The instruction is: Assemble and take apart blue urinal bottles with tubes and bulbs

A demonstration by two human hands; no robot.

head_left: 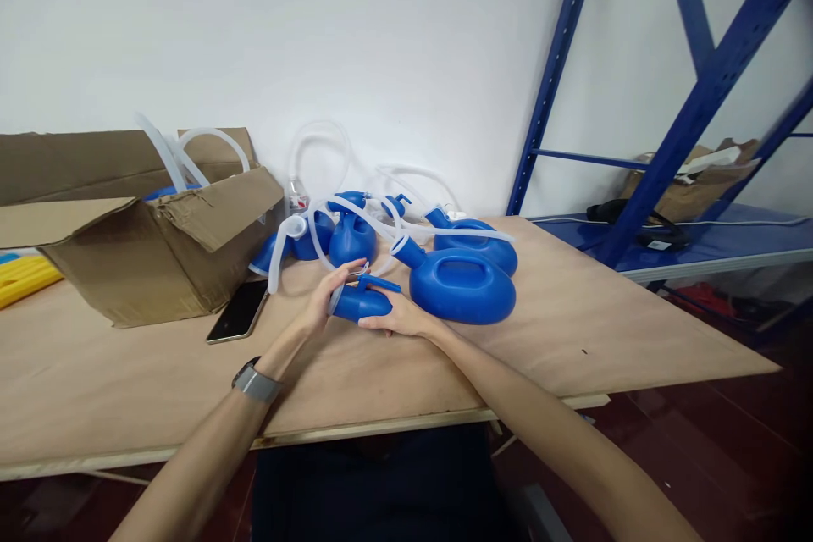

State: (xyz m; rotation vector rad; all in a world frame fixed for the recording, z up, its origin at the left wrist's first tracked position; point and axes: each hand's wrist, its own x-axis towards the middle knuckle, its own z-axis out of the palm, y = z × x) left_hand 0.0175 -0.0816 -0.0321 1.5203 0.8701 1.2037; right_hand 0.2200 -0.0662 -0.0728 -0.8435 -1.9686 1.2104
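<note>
My left hand [323, 298] is closed round the clear rim at the left end of a blue urinal head [361, 303]. From the other end, my right hand [399, 313] grips the same part beneath its thin blue spout. It is held low, just above the tabletop or resting on it; I cannot tell which. Beside my right hand stands a blue urinal bottle [463, 288] with a handle opening and an uncovered neck. Another blue bottle [486, 247] is behind it. Several more blue pieces [353, 239] lie beyond my hands, tangled with a whitish hose [448, 230].
An open cardboard box [152, 271] with hoses sticking out stands at the left. A phone [240, 311] lies in front of it, near a yellow object [25, 279]. The wooden table [318, 398] ends at a near edge. Blue metal shelving [559, 59] rises at the right.
</note>
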